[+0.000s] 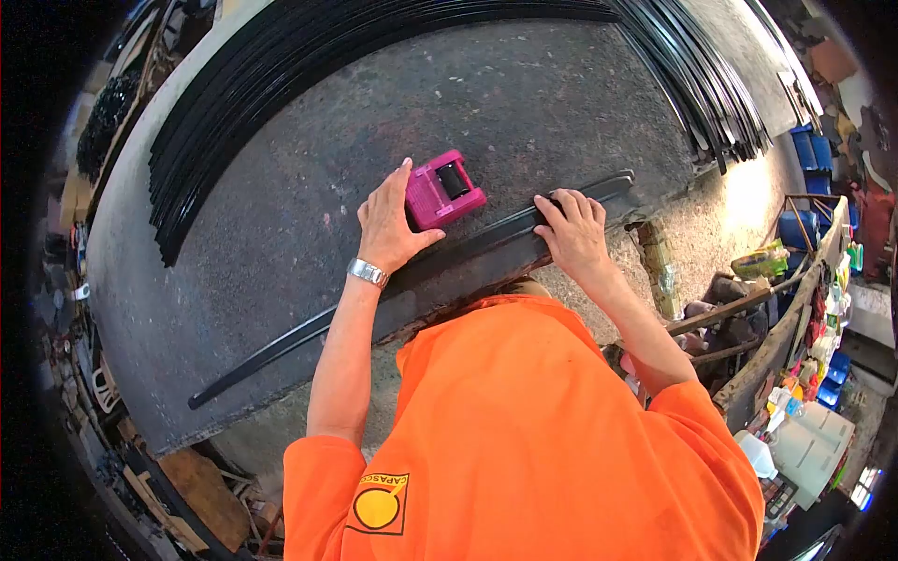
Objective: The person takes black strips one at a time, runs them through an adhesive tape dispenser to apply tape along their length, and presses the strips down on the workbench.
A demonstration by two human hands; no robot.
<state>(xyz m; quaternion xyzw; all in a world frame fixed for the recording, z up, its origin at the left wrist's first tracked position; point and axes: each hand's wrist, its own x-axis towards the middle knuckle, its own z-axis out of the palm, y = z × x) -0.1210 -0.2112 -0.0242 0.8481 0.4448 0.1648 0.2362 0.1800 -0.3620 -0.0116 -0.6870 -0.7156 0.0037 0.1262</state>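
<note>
A pink box-shaped device (432, 195) with a black roller set in its top rests on the dark work surface. My left hand (388, 220), with a metal watch at the wrist, is at the device's near left corner, thumb along the near side and fingers along the left side. A long, thin black strip (271, 352) lies slantwise along the near edge of the surface. My right hand (572, 229) grips the strip near its right end, fingers bent over it. The palm side of both hands is hidden.
Many long black strips (309, 61) lie along the far edge, and another bundle (697, 84) at the far right. The dark work surface (327, 178) has a worn near edge. Wooden bars (739, 313), blue containers (800, 229) and clutter stand at the right.
</note>
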